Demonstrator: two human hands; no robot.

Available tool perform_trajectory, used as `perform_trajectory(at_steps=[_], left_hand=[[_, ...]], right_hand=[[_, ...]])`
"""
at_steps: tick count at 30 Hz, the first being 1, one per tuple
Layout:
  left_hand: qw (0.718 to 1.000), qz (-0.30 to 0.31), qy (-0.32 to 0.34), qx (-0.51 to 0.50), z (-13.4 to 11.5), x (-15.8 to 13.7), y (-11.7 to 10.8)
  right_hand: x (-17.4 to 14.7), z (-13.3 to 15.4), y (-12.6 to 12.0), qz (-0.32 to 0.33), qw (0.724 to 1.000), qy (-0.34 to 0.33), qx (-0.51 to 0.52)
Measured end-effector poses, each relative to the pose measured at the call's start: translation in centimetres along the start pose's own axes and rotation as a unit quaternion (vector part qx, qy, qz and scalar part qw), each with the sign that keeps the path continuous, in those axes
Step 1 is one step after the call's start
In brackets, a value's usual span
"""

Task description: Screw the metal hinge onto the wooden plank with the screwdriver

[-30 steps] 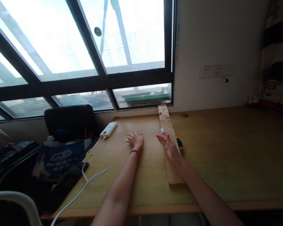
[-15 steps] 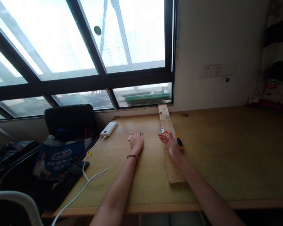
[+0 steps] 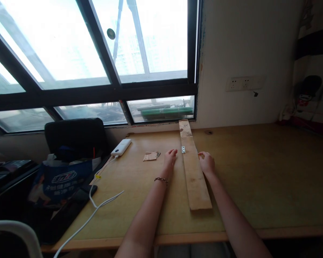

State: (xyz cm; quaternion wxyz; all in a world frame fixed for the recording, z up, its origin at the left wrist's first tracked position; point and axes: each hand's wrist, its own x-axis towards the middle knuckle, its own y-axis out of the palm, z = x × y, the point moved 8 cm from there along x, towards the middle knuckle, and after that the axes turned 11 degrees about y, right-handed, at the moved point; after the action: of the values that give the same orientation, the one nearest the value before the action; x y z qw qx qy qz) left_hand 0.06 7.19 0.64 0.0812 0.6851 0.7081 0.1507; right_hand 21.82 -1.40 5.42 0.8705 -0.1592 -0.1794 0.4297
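A long wooden board lies lengthwise on the table, with a small metal hinge at its left edge. My left hand is just left of the hinge, its fingers drawn together; whatever they hold is too small to make out. On the board's right side, my right hand is closed over the spot where a yellow-and-black screwdriver handle lay; the hand hides the handle. Left of my left hand are a small piece of cardboard and thin dark metal pieces, probably screws.
A white power bank with a white cable lies near the table's left edge. Beyond that edge stand a black chair and a blue bag. The window and wall bound the table at the back.
My left hand has left the cardboard and moved right, toward the hinge. My right hand has gone from above the board to its right side and closed over the screwdriver handle.
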Motion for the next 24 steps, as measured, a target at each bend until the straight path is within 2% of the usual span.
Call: perform_trajectory(at_steps=[4,7,10,15,19,21,24], left_hand=[[0.99,0.025,-0.064,-0.119,2.2,0.5,3.4],[0.979,0.051,-0.095,-0.172,3.3,0.8,4.6],[0.975,0.071,-0.111,-0.177,3.9,0.9,4.9],[0.977,0.096,-0.115,-0.155,4.1,1.2,5.0],[0.979,0.107,-0.108,-0.135,4.2,1.2,4.9],[0.98,0.111,-0.104,-0.127,4.2,1.3,4.9],[0.981,0.114,-0.107,-0.112,4.4,1.4,4.9]], right_hand=[[0.2,-0.9,1.0,0.044,0.987,0.016,-0.156],[0.1,-1.3,1.5,0.092,0.974,0.032,-0.206],[0.3,-1.7,2.2,0.142,0.966,0.039,-0.214],[2.4,-2.8,3.3,0.231,0.961,0.104,-0.113],[5.4,-2.9,2.0,0.282,0.946,0.154,-0.051],[6.4,-2.0,1.3,0.342,0.917,0.188,0.086],[7.7,1.8,-0.3,0.383,0.871,0.14,0.273]])
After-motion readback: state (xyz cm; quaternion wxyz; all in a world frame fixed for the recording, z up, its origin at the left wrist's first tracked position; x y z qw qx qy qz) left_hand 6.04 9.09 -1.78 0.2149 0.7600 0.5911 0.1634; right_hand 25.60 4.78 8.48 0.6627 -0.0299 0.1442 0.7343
